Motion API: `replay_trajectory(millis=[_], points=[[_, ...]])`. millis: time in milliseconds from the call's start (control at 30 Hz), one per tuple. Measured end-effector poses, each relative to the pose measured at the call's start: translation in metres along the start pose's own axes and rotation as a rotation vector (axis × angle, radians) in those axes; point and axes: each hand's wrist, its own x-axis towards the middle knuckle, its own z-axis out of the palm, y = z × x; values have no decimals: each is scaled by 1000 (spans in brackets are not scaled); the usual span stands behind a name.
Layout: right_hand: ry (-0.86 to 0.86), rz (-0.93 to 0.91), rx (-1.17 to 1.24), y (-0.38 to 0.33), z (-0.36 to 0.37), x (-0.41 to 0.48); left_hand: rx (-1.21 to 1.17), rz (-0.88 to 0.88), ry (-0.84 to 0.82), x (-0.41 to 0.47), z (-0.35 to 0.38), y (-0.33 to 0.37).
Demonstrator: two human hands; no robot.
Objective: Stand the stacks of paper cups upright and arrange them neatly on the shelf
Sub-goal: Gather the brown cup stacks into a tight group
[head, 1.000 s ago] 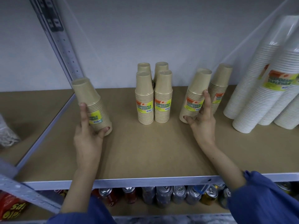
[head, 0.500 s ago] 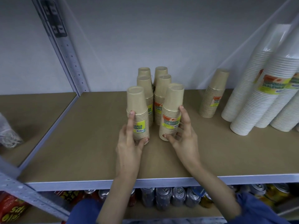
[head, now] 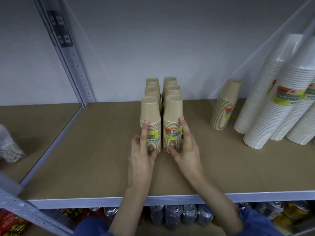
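The paper cups were plain brown, nested upside down into short stacks with the wide rims resting on the shelf (head: pixel 88 150), a tan board edged in pale grey metal. Each stack carried a label on its lower half, orange at the top and yellow-green below; the one on the front right stack (head: pixel 172 121) read "DISPOSABLE TABLEWARE", while the label on the front left stack (head: pixel 150 123) was partly covered by a finger.

Six brown stacks stood upright near the middle of the shelf in two columns of three, front to back. Behind the front pair stood the four rear stacks (head: pixel 162 89), close together and mostly hidden. A seventh brown stack (head: pixel 225 106) stood alone, well apart to the right, near the wall.

The left hand (head: pixel 142 154) gripped the front left stack, its forefinger stretched up the near side and its thumb pressed against the base. The right hand (head: pixel 185 150) gripped the front right stack the same way, forefinger up the right side and thumb at the bottom rim. The two front stacks stood just beside each other, touching or almost so.

At the far right leaned tall white cup stacks (head: pixel 271 106), at least four, cut off by the edge. A crumpled clear bag (head: pixel 8 147) lay on the neighbouring shelf to the left. Drink cans (head: pixel 172 213) lined the shelf below.
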Motion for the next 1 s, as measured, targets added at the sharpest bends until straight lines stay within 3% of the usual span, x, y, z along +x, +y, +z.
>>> replay_trajectory(millis=[300,867,1000], points=[[26,-10,-50,-1,-2,-2,1,111,-26,-1,1,-9],[56,28,-17,1,-7,-2,63,73,-50,0,2,-2],[122,79,-30,8,-28,-5,123,100,128,-9,0,1]])
